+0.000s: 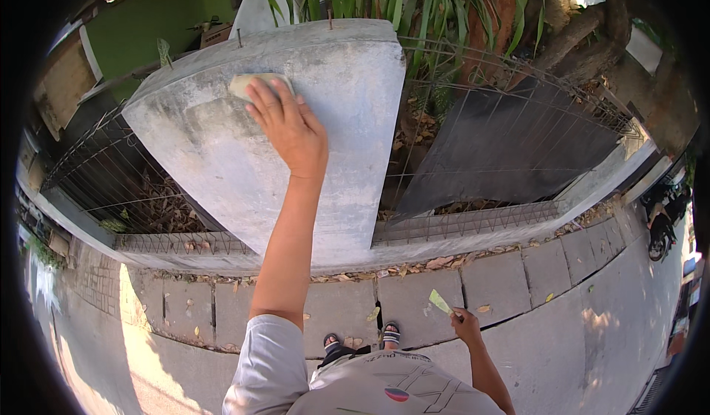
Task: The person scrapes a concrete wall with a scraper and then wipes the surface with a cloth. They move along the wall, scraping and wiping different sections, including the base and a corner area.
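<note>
- Grey concrete fills the scene: a broad rendered pillar (296, 141) stands between two runs of wire fencing, and a person faces it from the paved footway (518, 282), sandalled feet just short of the kerb.
- Left hand (288, 123), arm raised and stretched out, lies flat with the palm down on a pale green sponge-like pad (248, 83), pressing it against the pillar's upper face. The fingers are spread over the pad rather than curled round it, so this is a press and not a closed grasp.
- From that hand, the pad shows only beyond the fingertips, up and to the person's left, close under the pillar's top edge. What can be seen of it is longer across the face than it is tall.
- A darker, smoother patch of the pillar spreads below and to the left of the pad; lighter grey lies on the other side of the hand.
- Right hand (466, 325) hangs low at the person's side, well apart from the pillar, fingers pinched shut on a small pale green strip (441, 302) that sticks up and to the left from the grip. Whether it is a scraper or a piece of sheet cannot be told.
- Only the left hand is on the pillar; the right is far below it.
- Rusty rods (239, 39) stick out of the pillar's top, with long green leaves (384, 1) behind.
</note>
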The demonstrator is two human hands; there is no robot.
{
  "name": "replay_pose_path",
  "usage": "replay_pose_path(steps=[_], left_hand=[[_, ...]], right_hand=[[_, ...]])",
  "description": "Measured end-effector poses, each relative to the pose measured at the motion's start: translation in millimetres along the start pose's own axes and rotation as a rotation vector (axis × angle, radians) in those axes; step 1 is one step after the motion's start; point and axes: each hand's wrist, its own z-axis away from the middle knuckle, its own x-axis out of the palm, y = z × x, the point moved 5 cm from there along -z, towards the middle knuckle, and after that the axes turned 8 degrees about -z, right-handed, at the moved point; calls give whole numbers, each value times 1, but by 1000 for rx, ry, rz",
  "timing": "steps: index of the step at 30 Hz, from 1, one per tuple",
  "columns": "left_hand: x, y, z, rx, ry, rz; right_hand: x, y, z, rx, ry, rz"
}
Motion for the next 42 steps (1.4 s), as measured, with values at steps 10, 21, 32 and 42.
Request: replay_pose_path(steps=[10, 21, 32, 42], left_hand=[[-17, -70, -26, -226, 51, -194], [-13, -26, -43, -11, -20, -152], [-25, -117, -36, -211, 74, -158], [-42, -234, -40, -303, 46, -379]], right_hand=[[11, -21, -36, -120, -38, -20], [24, -21, -64, -223, -93, -12], [26, -11, -52, -168, -152, 55], [34, -31, -51, -217, -183, 66]])
